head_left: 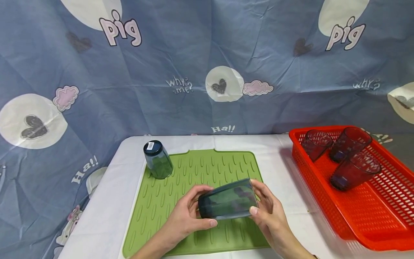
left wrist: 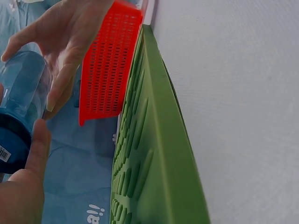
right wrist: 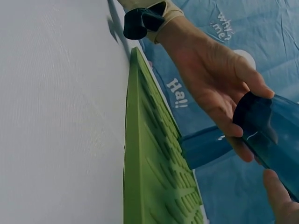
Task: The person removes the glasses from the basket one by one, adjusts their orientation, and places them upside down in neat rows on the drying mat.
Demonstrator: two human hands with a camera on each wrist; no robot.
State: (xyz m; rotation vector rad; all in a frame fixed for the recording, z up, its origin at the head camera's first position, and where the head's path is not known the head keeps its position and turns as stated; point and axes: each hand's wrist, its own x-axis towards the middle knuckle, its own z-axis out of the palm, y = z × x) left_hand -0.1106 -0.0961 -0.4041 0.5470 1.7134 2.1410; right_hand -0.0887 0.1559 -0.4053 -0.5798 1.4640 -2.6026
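Note:
A tinted blue-green drinking glass [head_left: 228,202] lies sideways in the air over a green drying mat [head_left: 202,169], its open rim to the right. My left hand [head_left: 187,212] grips the dark base end, thumb along the near side. At the rim end, my right hand [head_left: 271,214] holds the glass between thumb and fingers. In the left wrist view a barcode label [left wrist: 4,154] shows on its base. Another such glass [head_left: 159,161] stands upside down on the mat's back left corner, a white label on its upturned base.
A red plastic basket [head_left: 318,194] with perforated sides stands to the right. Inside it, three glasses [head_left: 354,171] lean or stand near the back. White cloth [head_left: 278,162] covers the table, and a printed blue curtain [head_left: 181,115] hangs behind and to the left.

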